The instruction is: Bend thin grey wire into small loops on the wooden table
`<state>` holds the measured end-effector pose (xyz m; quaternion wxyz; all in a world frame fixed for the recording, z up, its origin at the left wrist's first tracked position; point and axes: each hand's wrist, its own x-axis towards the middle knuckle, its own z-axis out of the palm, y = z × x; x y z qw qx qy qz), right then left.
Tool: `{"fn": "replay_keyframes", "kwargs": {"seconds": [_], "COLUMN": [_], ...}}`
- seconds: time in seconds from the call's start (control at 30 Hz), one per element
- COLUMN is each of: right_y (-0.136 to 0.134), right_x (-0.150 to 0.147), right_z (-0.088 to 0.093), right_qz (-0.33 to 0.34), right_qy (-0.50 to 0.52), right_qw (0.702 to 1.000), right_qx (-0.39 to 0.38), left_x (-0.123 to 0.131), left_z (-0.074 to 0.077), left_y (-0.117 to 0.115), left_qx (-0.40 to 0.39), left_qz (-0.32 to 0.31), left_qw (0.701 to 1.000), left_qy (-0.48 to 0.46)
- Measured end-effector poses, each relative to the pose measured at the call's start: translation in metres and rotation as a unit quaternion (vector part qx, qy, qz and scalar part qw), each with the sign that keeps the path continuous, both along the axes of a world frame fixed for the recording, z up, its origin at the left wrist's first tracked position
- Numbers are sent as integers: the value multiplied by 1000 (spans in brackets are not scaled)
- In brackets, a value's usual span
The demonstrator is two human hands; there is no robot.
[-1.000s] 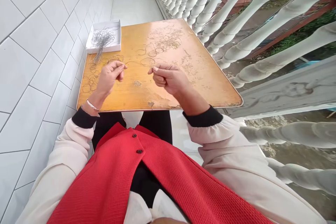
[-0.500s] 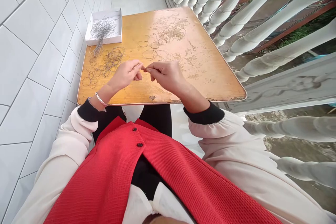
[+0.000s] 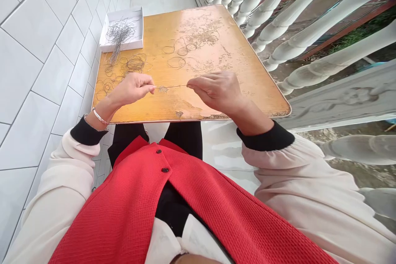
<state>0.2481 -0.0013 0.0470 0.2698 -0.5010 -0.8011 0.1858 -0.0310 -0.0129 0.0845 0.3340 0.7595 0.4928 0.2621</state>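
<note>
A thin dark wire (image 3: 176, 86) stretches nearly straight between my two hands, above the front half of the wooden table (image 3: 173, 107). My left hand (image 3: 133, 88) pinches its left end, and my right hand (image 3: 216, 89) pinches the other end with the fingertips together. Just left of and behind my left hand lies a heap of wire loops (image 3: 134, 64) on the tabletop. Farther back, several separate wire rings (image 3: 177, 62) lie in a loose row.
A white open box (image 3: 140, 43) at the back left corner holds a tangle of fine wires (image 3: 120, 33), some hanging over its front edge. White wall tiles (image 3: 46, 62) run along the left. A white balustrade (image 3: 269, 29) borders the right side.
My hands were close together over the table; they have moved apart, left hand leftward and right hand rightward, and the wire now shows stretched between them.
</note>
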Motion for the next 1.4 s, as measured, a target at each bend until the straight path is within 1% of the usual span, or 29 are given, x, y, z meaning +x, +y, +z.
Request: {"fn": "replay_keyframes", "kwargs": {"seconds": [0.1,0.17,0.23,0.33,0.4,0.43,0.47,0.53,0.57,0.63,0.67,0.73,0.8,0.9,0.97,1.03,1.07,1.13,1.2,1.3,1.4], "right_y": [0,0,-1,-1,1,2,2,4,5,7,7,8,9,13,18,23,25,28,28,26,25], "right_x": [10,14,17,22,24,24,23,15,10,-2,-8,-16,-18,-17,-16,-18,-21,-28,-36,-47,-51], "right_z": [-2,-5,-6,-7,-5,-3,-1,4,6,11,12,15,17,16,13,9,7,3,2,1,-1], "right_qz": [-8,-16,-19,-40,-63,-72,-75,-66,-58,-42,-37,-34,-36,-41,-42,-43,-44,-50,-52,-43,-41], "right_qy": [-54,-52,-41,-46,-58,-68,-82,-120,-139,-158,-159,-153,-139,-127,-76,35,106,240,342,419,437], "right_qw": [997,997,997,994,990,987,985,982,980,976,975,974,974,972,976,983,983,967,938,905,896], "right_qx": [50,60,65,88,114,125,131,133,134,144,151,166,176,196,200,174,145,66,-5,-55,-67], "left_x": [-8,-11,-15,-33,-47,-53,-56,-51,-43,-22,-10,8,16,13,10,11,13,19,25,28,26], "left_z": [-2,-6,-12,-21,-20,-16,-10,6,13,23,25,25,22,19,17,14,12,7,3,-1,-2], "left_y": [0,-1,-2,-2,0,2,4,7,9,13,15,18,20,22,24,27,29,32,34,36,35], "left_qx": [-10,-22,-35,-55,-66,-63,-44,33,75,127,126,101,87,93,101,100,98,89,81,64,50], "left_qz": [16,31,30,21,52,76,98,118,111,64,31,3,2,26,40,55,65,87,106,119,119], "left_qw": [1000,999,999,998,996,995,994,992,991,988,985,978,972,974,982,990,992,992,988,984,982], "left_qy": [-7,-12,-11,-12,-21,-23,-21,-3,10,67,115,182,216,203,155,86,47,-26,-77,-119,-138]}}
